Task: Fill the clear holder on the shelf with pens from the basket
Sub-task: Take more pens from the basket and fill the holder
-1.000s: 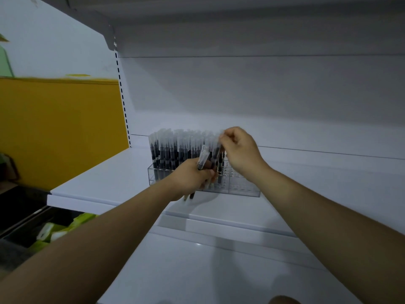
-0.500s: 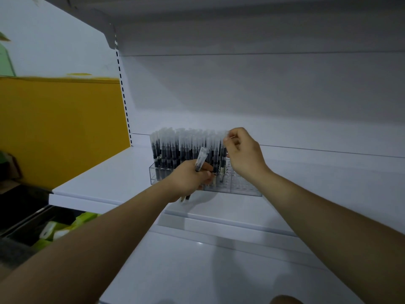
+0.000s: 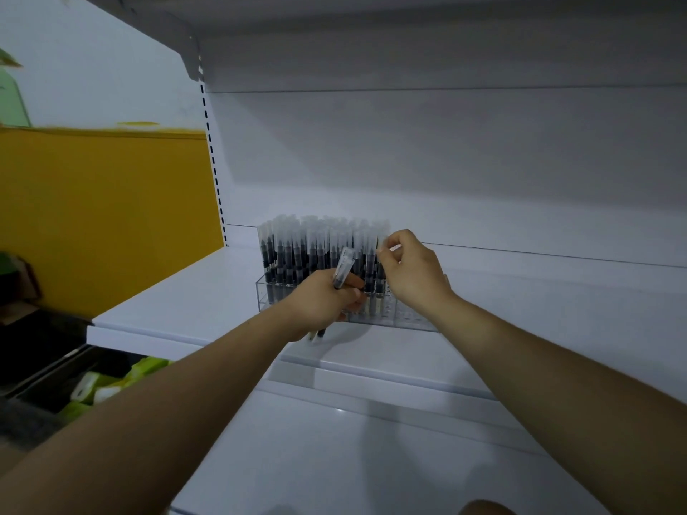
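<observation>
Most slots of the clear holder [image 3: 410, 318] look full; only its right end shows bare holes. I'd have my right hand [image 3: 412, 271], pinching the cap of one pen [image 3: 380, 280], sink it straight down into the next hole without tilting its neighbours. My left hand [image 3: 327, 302] grips a few spare pens [image 3: 342, 267] just in front of the holder. It sits on the shelf [image 3: 186, 302], its pens upright, black-bodied, frosted-capped.

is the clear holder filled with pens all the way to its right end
No, the right end of the clear holder shows empty holes beyond the last standing pens.
</observation>
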A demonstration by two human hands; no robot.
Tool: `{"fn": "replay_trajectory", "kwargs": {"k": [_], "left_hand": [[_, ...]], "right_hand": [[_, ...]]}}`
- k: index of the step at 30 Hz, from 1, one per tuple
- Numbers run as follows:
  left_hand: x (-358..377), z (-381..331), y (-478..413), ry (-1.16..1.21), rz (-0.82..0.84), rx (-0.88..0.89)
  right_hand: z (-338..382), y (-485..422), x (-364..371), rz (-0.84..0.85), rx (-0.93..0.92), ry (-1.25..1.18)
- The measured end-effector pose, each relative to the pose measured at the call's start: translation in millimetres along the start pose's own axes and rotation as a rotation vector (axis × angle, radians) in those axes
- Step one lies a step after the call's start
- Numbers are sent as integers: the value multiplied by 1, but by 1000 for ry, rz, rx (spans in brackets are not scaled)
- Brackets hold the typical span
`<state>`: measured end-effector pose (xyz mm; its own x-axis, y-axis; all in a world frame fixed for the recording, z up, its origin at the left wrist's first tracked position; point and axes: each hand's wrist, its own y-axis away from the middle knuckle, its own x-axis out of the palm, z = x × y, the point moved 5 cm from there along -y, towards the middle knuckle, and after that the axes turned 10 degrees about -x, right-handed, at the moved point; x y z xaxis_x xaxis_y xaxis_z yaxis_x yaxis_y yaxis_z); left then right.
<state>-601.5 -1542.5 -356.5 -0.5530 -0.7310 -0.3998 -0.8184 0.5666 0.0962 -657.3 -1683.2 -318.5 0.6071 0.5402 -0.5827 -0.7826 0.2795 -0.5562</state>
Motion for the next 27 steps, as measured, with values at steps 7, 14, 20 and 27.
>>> {"fn": "replay_trajectory", "kwargs": {"k": [7,14,20,27], "left_hand": [[5,-13,6,-48,2,37],[14,-24,11,-68,15,68],[15,-21,12,-141,6,64],[10,-13,11,-154,-27,28]], "right_hand": [[25,6,-12,-83,-191,-82],[36,12,-9,125,-165,-260],[24,7,-20,-87,-100,-376],[8,-10,-50,-332,-33,-451]]}}
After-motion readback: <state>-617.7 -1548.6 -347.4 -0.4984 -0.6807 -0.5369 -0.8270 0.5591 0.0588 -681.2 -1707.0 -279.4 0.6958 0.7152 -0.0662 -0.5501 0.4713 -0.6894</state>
